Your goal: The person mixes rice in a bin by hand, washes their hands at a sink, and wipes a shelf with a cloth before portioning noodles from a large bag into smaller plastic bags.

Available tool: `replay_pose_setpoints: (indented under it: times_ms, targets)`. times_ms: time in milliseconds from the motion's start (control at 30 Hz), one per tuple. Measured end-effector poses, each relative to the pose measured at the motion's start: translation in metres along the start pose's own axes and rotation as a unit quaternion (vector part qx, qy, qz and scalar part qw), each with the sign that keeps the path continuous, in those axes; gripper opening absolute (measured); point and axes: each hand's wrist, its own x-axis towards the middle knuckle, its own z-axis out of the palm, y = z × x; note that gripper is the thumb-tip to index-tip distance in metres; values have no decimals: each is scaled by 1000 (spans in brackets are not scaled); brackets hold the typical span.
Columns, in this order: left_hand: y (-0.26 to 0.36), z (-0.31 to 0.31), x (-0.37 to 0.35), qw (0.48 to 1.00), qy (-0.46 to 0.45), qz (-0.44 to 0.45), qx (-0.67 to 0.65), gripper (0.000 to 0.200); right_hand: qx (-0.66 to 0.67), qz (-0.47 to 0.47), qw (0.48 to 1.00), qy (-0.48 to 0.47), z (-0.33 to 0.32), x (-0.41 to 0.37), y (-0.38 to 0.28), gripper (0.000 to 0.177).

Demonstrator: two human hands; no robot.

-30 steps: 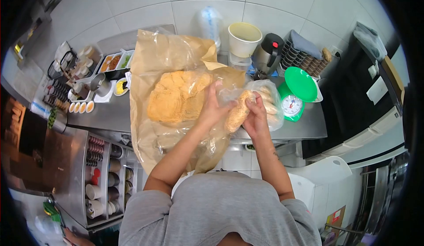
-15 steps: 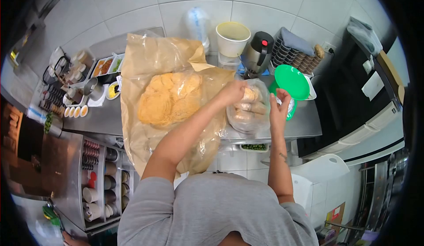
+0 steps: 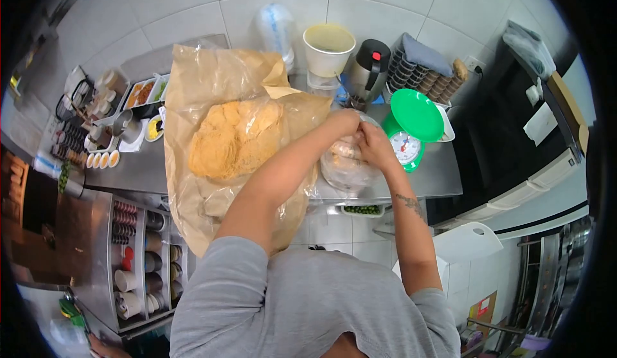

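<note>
A clear plastic bag (image 3: 347, 173) holding several pale bundles sits on the steel counter. My left hand (image 3: 345, 121) is closed at the upper part of the bag, its fingertips largely hidden. My right hand (image 3: 374, 143) meets it from the right, fingers bent and closed on the bag's gathered plastic. Left of the bag, a heap of yellow-orange shredded food (image 3: 234, 141) lies on brown paper (image 3: 212, 69) under clear plastic. Just right of my hands stands a green dial scale (image 3: 418, 115) with a round pan.
Behind the bag are a white bucket (image 3: 329, 49), a steel thermos jug (image 3: 368, 69) and stacked dark cups (image 3: 411, 62). Food trays (image 3: 146, 92) and halved eggs (image 3: 103, 160) stand at the left. Below the counter edge sits a container of green produce (image 3: 362, 211).
My right hand has moved left from beside the scale to the bag, uncovering the dial. My left hand has stayed at the bag. The whole view has shifted slightly.
</note>
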Motion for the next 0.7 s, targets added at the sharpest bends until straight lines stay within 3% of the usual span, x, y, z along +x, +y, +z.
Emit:
replay_pose_setpoints:
  times_ms: [200, 300, 500, 600, 700]
  targets:
    - [1, -19, -49, 997, -24, -75, 23, 26, -138, 2, 990, -30, 17, 10, 5, 27]
    - [8, -31, -76, 991, -92, -68, 74, 27, -146, 34, 987, -63, 18, 12, -1, 29]
    - [12, -22, -92, 989, -101, -59, 91, 27, -112, 19, 992, -47, 20, 2, -4, 32]
    - [12, -18, -100, 997, -45, -42, 38, 23, -99, 4, 994, -35, 20, 5, -2, 32]
    - [-8, -13, -103, 993, 107, 18, -40, 23, -46, -11, 999, -2, 18, 4, -7, 28]
